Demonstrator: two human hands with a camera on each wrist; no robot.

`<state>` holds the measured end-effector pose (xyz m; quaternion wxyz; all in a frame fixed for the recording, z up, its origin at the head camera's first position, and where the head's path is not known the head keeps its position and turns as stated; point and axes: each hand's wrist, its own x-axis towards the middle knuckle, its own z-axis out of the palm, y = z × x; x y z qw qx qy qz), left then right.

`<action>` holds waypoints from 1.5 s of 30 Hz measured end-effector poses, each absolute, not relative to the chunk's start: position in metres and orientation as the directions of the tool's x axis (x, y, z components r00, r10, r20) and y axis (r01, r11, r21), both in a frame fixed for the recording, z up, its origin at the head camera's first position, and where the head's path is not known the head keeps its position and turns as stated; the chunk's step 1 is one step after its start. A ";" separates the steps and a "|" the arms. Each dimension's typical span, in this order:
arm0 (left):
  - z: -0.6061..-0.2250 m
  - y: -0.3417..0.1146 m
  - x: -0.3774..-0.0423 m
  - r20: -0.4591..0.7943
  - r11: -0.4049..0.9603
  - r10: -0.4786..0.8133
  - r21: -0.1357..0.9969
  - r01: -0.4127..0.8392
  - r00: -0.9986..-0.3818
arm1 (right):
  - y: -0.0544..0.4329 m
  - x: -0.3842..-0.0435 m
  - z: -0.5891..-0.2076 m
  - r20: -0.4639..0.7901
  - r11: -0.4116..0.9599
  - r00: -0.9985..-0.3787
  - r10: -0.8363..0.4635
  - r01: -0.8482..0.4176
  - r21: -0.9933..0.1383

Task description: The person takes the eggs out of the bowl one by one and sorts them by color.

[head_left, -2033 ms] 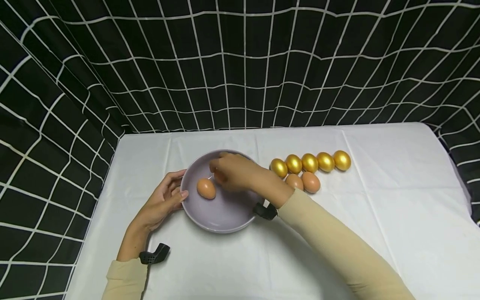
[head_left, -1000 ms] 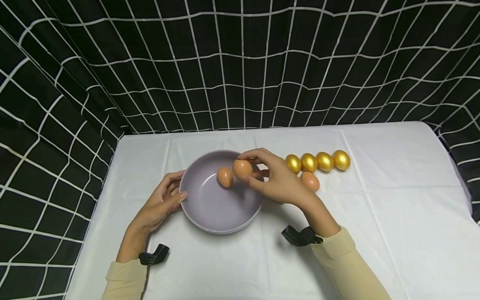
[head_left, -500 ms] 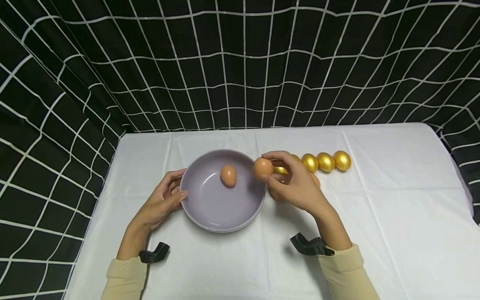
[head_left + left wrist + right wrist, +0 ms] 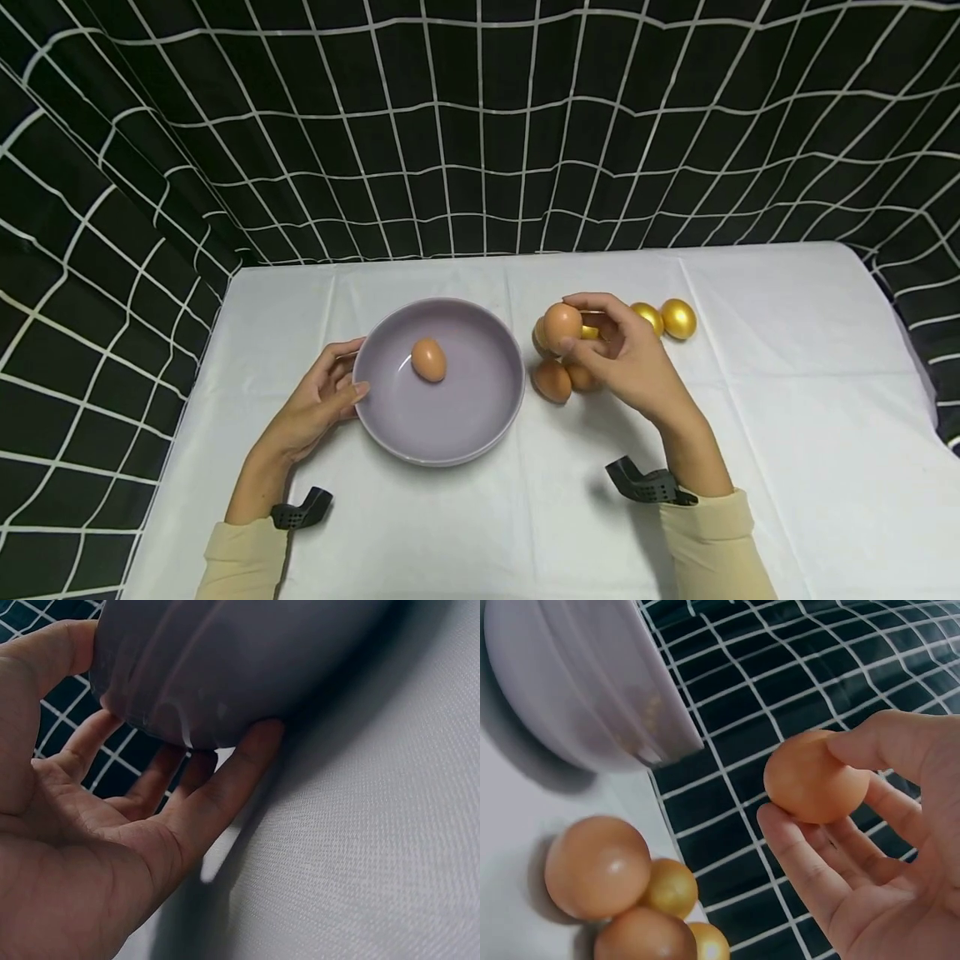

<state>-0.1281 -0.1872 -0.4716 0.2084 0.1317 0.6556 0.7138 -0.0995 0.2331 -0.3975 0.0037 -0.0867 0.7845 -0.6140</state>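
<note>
My left hand (image 4: pixel 318 410) holds the left side of a pale purple bowl (image 4: pixel 442 433), its thumb at the rim. In the left wrist view the fingertips rest against the bowl's outer wall. Inside the bowl lies one brown egg (image 4: pixel 428 360). Pinched between thumb and fingertips of my right hand (image 4: pixel 622 350) is another brown egg (image 4: pixel 810 780), raised above the cloth to the right of the bowl. Below it sit two brown eggs (image 4: pixel 598 866) on the table, beside gold eggs (image 4: pixel 671 887). My right hand partly hides the gold row in the head view.
A white cloth (image 4: pixel 795 375) covers the table. Two gold eggs (image 4: pixel 678 318) show at the right end of the row, past my right hand. Black curtain (image 4: pixel 480 133) with a white grid encloses the back and sides.
My right hand has come up out of the bowl with a brown egg and moved right, over the other eggs. The egg in the bowl has rolled about. My left hand stays put.
</note>
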 end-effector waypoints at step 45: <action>-0.475 -0.187 -0.129 -0.092 -0.054 0.466 0.990 -0.132 -0.880 | 0.318 -0.087 -0.403 0.033 0.723 -0.999 0.003 -0.021 -0.691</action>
